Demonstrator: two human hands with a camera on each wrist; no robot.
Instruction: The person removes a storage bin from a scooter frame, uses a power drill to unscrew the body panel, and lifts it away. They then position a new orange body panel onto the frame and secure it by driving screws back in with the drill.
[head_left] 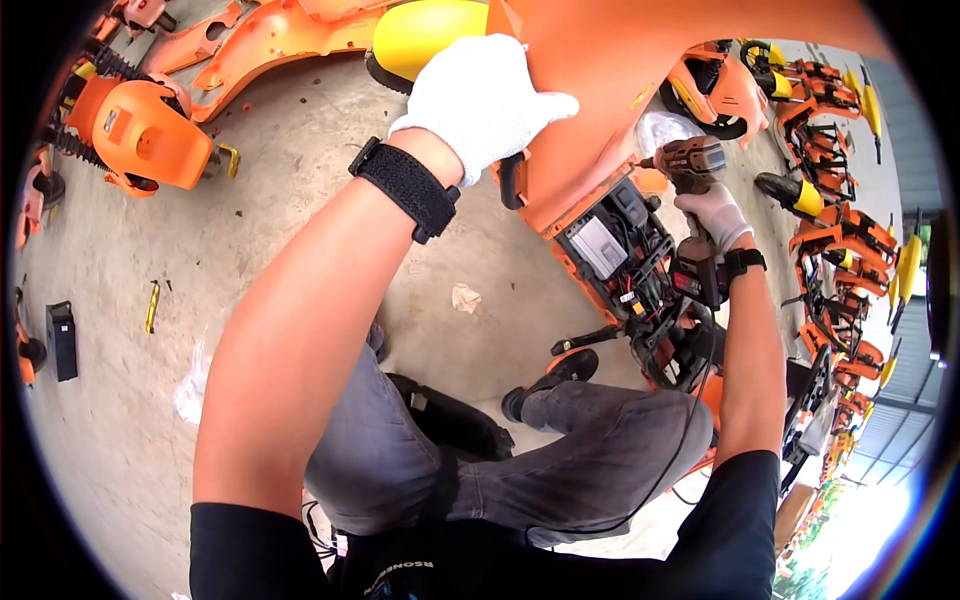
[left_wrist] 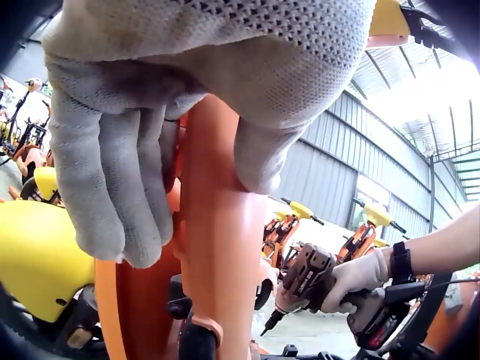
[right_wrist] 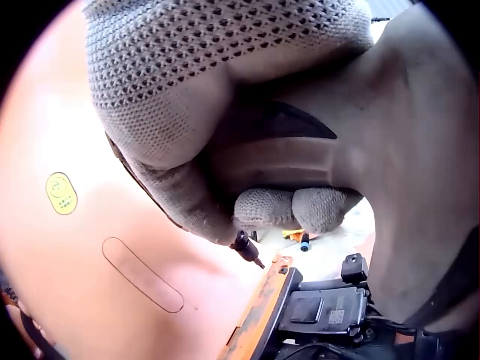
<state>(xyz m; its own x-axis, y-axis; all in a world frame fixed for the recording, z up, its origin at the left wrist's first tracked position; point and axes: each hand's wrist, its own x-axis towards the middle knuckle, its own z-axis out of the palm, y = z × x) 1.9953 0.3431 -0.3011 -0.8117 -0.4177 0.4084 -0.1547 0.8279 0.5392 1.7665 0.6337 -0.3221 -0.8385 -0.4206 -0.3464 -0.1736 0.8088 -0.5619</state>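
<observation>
With fingers on one side and thumb on the other, my gloved left hand [head_left: 475, 100] [left_wrist: 187, 67] grips the edge of a large orange body panel [head_left: 590, 95] [left_wrist: 219, 225] [right_wrist: 82, 247]. My gloved right hand [head_left: 717, 212] [left_wrist: 360, 279] [right_wrist: 180, 112] holds a cordless driver [head_left: 694, 158] [left_wrist: 310, 271] [right_wrist: 420, 142] by its handle. The dark bit [right_wrist: 247, 247] points at the panel's lower end, beside an orange frame edge [right_wrist: 262, 304]; whether it touches cannot be told. Below the panel, an uncovered bay shows a silver box [head_left: 597, 247] and black wiring.
Orange body parts [head_left: 150, 135] and a yellow fender [head_left: 425, 40] lie towards the upper left. A black box [head_left: 61, 340] and a yellow tool [head_left: 152, 307] are on the concrete floor [head_left: 250, 230]. Rows of orange scooters [head_left: 850, 235] stand at the right. Near the knees lies a black part [head_left: 450, 420].
</observation>
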